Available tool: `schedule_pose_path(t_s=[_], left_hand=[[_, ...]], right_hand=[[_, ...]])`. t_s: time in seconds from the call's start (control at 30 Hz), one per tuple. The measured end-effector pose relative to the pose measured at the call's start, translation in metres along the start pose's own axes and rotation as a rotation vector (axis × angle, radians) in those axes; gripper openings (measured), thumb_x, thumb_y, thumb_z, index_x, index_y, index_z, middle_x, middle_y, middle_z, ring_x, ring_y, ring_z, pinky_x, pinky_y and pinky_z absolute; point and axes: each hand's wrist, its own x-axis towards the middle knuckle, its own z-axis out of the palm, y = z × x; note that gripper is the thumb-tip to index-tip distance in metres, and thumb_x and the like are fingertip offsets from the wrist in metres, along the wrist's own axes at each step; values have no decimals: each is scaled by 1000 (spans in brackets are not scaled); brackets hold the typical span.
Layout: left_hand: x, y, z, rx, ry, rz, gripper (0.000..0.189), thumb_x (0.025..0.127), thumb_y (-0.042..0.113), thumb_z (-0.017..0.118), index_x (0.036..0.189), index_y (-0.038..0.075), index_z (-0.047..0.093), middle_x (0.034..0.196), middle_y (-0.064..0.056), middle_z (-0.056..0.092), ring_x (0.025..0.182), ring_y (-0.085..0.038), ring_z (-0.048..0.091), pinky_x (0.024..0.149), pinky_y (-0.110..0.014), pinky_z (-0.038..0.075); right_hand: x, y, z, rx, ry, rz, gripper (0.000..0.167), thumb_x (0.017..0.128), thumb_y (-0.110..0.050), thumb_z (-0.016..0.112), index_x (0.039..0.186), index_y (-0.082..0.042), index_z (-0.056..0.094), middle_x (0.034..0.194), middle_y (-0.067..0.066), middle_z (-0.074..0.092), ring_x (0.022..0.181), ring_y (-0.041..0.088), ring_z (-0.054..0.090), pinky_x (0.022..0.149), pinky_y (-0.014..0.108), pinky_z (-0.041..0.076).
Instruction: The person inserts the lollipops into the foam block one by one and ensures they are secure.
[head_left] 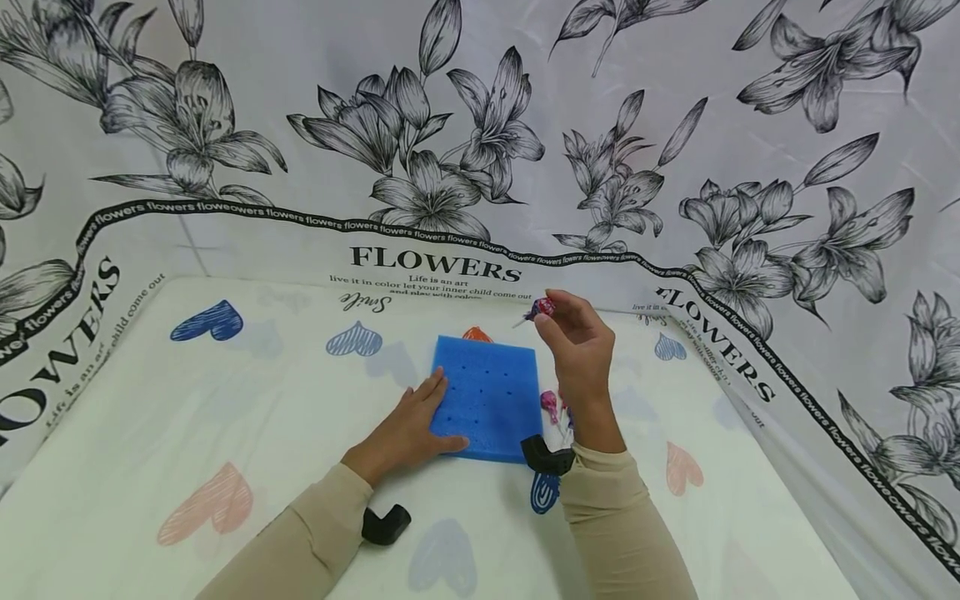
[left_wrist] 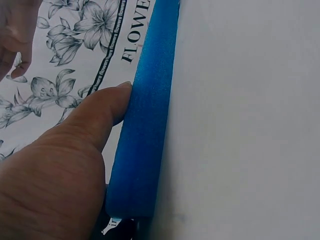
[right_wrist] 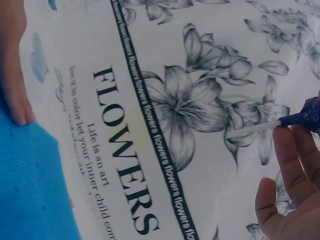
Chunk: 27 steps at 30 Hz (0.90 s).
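Note:
A square blue foam block (head_left: 487,400) with several small holes in its top lies on the table. My left hand (head_left: 408,429) rests on the block's left side, fingers extended and thumb along the near edge; the left wrist view has the thumb (left_wrist: 105,105) against the foam's side. Above the block's far right corner, my right hand (head_left: 585,342) pinches a lollipop (head_left: 543,309) in a dark purple and red wrapper. In the right wrist view the lollipop's white stick (right_wrist: 255,129) points away from the fingers.
Other wrapped lollipops (head_left: 550,404) lie right of the foam block, partly hidden by my right wrist. Black wrist mounts (head_left: 386,525) sit on both sleeves. A white cloth with hearts (head_left: 356,340) covers the table; a floral curtain (head_left: 427,192) hangs behind it.

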Motion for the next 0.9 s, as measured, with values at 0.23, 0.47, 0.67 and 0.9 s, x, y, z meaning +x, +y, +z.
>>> schedule_pose_path(t_s=[0.23, 0.47, 0.67, 0.9], left_hand=[[1, -2, 0, 4, -9, -5, 105, 79, 58, 71, 153, 5, 20, 161, -3, 5, 144, -32, 8, 114, -48, 12], [1, -3, 0, 11, 3, 14, 104, 79, 57, 72, 153, 3, 21, 160, -5, 6, 144, -30, 10, 114, -46, 9], [1, -2, -1, 19, -5, 16, 105, 79, 58, 71, 153, 3, 21, 160, -6, 7, 144, -30, 11, 114, -46, 8], [2, -1, -2, 28, -11, 24, 105, 79, 58, 71, 153, 2, 21, 161, -6, 6, 144, -29, 11, 115, -44, 7]], right_hand=[[-5, 13, 16, -127, 12, 97, 32, 91, -1, 65, 122, 6, 61, 110, 14, 63, 99, 24, 61, 85, 31, 52], [-10, 9, 33, -197, -21, 175, 32, 93, -3, 64, 123, 7, 60, 112, 16, 64, 98, 21, 62, 85, 30, 52], [-12, 20, 39, -176, -46, 186, 31, 93, -1, 63, 121, 9, 60, 108, 20, 64, 95, 27, 63, 84, 32, 53], [-17, 39, 42, -218, -63, 233, 30, 93, -3, 64, 121, 6, 61, 109, 18, 65, 97, 33, 63, 85, 33, 53]])
